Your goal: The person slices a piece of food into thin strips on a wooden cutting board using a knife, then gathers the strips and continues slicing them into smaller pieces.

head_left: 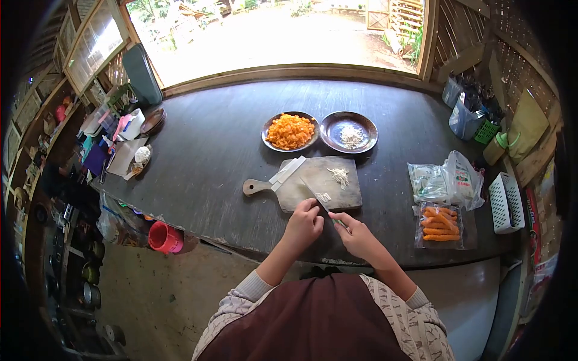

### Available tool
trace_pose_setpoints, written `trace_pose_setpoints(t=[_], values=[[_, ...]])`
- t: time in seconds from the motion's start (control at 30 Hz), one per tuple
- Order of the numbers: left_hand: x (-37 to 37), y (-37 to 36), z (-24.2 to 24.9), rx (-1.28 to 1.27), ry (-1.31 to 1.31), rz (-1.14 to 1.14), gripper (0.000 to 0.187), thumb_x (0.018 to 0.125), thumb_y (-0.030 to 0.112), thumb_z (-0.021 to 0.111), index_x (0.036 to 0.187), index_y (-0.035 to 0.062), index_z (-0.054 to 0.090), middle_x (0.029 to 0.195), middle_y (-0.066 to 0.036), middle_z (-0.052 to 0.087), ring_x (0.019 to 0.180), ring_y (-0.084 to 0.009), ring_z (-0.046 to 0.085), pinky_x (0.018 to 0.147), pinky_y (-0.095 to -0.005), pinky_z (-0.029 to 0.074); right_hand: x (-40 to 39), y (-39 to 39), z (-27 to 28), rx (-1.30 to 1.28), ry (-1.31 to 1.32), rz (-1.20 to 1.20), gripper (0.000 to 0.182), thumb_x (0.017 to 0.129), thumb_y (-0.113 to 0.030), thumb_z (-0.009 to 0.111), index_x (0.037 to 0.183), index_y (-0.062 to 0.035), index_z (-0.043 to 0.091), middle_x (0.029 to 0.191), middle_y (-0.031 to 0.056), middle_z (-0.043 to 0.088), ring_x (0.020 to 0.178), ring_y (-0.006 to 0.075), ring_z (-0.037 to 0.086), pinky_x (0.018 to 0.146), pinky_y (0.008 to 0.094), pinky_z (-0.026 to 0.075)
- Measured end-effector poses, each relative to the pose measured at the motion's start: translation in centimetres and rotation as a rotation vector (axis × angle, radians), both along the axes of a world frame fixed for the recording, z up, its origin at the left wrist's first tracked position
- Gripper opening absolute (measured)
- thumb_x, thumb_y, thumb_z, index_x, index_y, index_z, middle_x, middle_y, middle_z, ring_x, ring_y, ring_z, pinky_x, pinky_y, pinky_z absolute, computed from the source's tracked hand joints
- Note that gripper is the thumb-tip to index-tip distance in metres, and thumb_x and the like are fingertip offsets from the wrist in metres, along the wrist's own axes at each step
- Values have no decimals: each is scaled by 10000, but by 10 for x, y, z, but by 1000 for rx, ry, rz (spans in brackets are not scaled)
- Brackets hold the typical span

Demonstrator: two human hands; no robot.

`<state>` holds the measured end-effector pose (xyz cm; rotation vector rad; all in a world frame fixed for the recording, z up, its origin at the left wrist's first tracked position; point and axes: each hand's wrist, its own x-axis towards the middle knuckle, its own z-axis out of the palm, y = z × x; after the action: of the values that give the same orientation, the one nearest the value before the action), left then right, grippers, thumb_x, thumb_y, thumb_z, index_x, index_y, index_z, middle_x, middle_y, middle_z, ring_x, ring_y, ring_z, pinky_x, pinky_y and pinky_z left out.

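A knife with a green handle is in my right hand, its blade pointing up and left over the wooden cutting board. My left hand is closed, fingers curled at the board's near edge beside the blade; whatever they hold is hidden. Small pale slices lie by the blade. Farther right on the board is a pile of thin pale strips. Flat white pieces rest along the board's upper left edge.
Behind the board stand a plate of diced orange food and a plate with white bits. To the right lie a bag of carrots, plastic bags and a white basket. A red bucket is below the table's left edge.
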<state>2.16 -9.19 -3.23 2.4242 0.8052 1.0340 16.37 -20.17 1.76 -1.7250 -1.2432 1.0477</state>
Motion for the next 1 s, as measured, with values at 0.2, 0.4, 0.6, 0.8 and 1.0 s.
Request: trace_pose_setpoints(t=[0.2, 0.4, 0.6, 0.8, 1.0], values=[[0, 1, -5, 9, 4, 8, 221, 743, 44, 574, 896, -103, 637, 1061, -242, 602, 990, -368, 594, 884, -405, 486, 6, -10, 3, -29, -28, 36, 303, 944, -195, 514, 1240, -149, 559, 722, 204, 615, 624, 253, 616, 610, 348, 461], [-1, -2, -1, -14, -3, 7, 232, 753, 62, 572, 903, -101, 642, 1072, -241, 602, 998, -366, 591, 895, -401, 482, -2, 3, 1, 40, -100, 14, 300, 945, -196, 515, 1235, -140, 559, 776, 231, 622, 677, 297, 637, 639, 357, 470], [-2, -1, -3, -24, 27, 14, 232, 759, 67, 571, 903, -99, 643, 1090, -237, 601, 1013, -367, 587, 902, -399, 478, 4, -9, 14, -60, -10, 36, 303, 944, -197, 513, 1240, -150, 557, 811, 248, 627, 700, 324, 641, 657, 375, 476], [-1, -3, 0, -63, 10, 15, 227, 757, 67, 574, 899, -97, 643, 1090, -234, 604, 1023, -363, 587, 905, -399, 477, -2, 3, 0, 27, -115, 25, 309, 944, -196, 514, 1247, -146, 556, 857, 245, 645, 748, 339, 652, 689, 369, 481], [-2, -1, -1, -37, 6, 20, 219, 760, 67, 566, 890, -92, 642, 1087, -233, 606, 1018, -365, 588, 905, -400, 477, 0, -9, 10, 7, -46, 18, 298, 940, -186, 520, 1232, -150, 567, 830, 266, 632, 726, 357, 648, 680, 371, 481]])
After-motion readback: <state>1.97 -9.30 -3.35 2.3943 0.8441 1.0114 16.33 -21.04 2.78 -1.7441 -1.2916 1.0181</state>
